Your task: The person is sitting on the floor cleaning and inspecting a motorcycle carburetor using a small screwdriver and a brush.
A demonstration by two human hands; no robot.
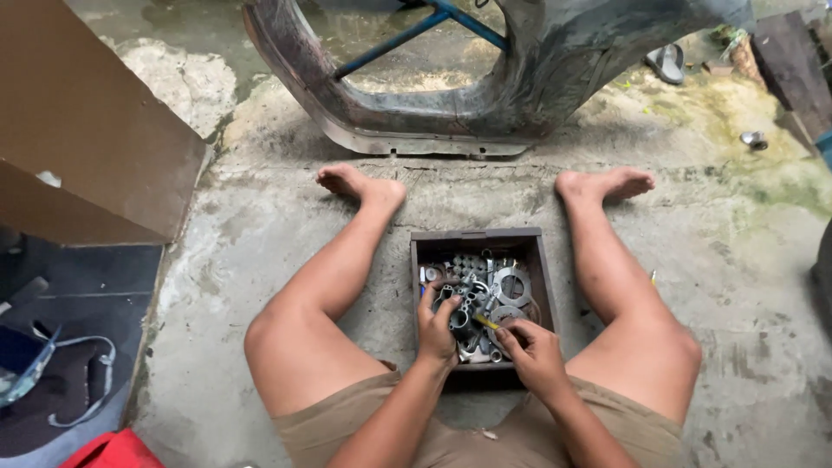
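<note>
I sit on a concrete floor with a small dark wooden box (542,273) between my bare legs. It holds several metal parts (487,286): rings, washers, tubes and bolts. My left hand (438,329) is inside the box, fingers curled around a short dark metal tube (459,319). My right hand (533,351) rests on the near right part of the box and pinches a thin yellow-tipped piece (485,321) that points at the tube. My hands hide the near parts of the pile.
A worn metal vehicle body shell (416,121) with a blue bar (407,36) stands just beyond my feet. A brown board (87,130) leans at the left, over a dark mat with straps (78,381) and a red thing (113,451). A sandal (666,62) and a small metal cup (754,139) lie far right.
</note>
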